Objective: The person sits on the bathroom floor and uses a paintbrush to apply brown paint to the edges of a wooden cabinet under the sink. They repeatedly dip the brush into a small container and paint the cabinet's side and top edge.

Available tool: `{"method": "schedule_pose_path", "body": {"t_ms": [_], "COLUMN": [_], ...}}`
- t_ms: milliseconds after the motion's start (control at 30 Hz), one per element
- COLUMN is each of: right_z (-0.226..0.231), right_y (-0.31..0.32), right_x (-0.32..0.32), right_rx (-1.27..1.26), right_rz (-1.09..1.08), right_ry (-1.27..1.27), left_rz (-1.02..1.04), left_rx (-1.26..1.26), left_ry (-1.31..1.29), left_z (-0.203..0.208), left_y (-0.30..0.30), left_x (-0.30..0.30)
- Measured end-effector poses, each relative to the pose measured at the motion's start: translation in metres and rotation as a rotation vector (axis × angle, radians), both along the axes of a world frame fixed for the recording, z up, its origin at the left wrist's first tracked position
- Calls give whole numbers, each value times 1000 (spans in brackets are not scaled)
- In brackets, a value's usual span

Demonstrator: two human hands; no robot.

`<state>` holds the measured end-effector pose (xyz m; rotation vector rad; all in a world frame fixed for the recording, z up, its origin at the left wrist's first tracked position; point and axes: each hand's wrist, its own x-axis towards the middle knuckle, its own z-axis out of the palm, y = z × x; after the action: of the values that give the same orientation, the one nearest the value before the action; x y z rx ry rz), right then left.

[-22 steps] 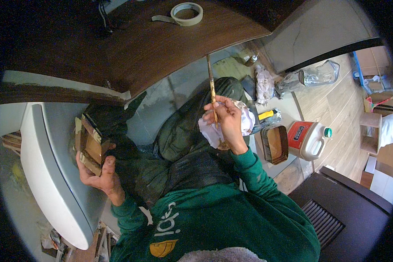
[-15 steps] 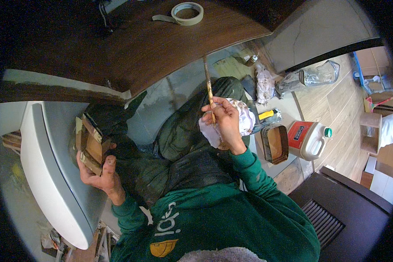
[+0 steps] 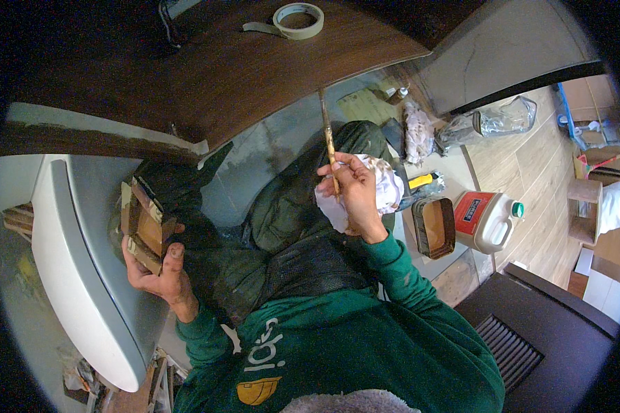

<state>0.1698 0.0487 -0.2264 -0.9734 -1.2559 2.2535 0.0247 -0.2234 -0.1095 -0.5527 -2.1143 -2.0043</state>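
Note:
My right hand (image 3: pixel 358 196) pinches a slim, paint-stained brush (image 3: pixel 328 131) upright between thumb and fingers. The brush's far end meets the lower edge of a dark brown wooden panel (image 3: pixel 248 82). Bunched behind that hand, over my knee, is a stained white rag (image 3: pixel 390 189); whether the fingers also grip it I cannot tell. At the left, my left hand (image 3: pixel 165 279) is closed around the near end of a small open container (image 3: pixel 143 224) with tan, tape-like edges and brown inside. It is tilted beside my leg.
A tape roll (image 3: pixel 297 20) lies on the panel. To my right stand an open rectangular tin (image 3: pixel 434 227) with brown contents, a green-capped jug (image 3: pixel 489 221), a yellow-handled tool (image 3: pixel 422 180) and a crumpled rag (image 3: pixel 418 131). A white curved panel (image 3: pixel 83 275) is close at left.
Both hands keep nearly the same place and grip. Only a slight shift of the view shows.

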Motion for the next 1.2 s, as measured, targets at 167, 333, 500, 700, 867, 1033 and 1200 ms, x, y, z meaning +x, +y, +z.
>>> {"method": "schedule_pose_path", "body": {"t_ms": [167,333,500,700,867,1033,1200], "right_z": [1,5,0,-10,-10,-4,-8], "right_y": [-15,-10,-5,-26,-36,-27,-27], "right_x": [1,4,0,-5,-3,0,-6], "right_rx": [-22,12,29,-40,-20,-26,-17], "right_rz": [46,7,17,70,109,53,51], "right_ry": [16,6,0,55,10,49,61], "left_rz": [9,4,-5,-10,1,21,3], "left_rx": [-26,-30,-21,-20,-11,-8,-76], "left_ry": [0,-3,-24,-3,4,23,51], "left_z": [0,2,2,2,2,2,2], "left_y": [0,0,1,0,1,1,0], "left_x": [1,0,3,2,3,4,3]}}
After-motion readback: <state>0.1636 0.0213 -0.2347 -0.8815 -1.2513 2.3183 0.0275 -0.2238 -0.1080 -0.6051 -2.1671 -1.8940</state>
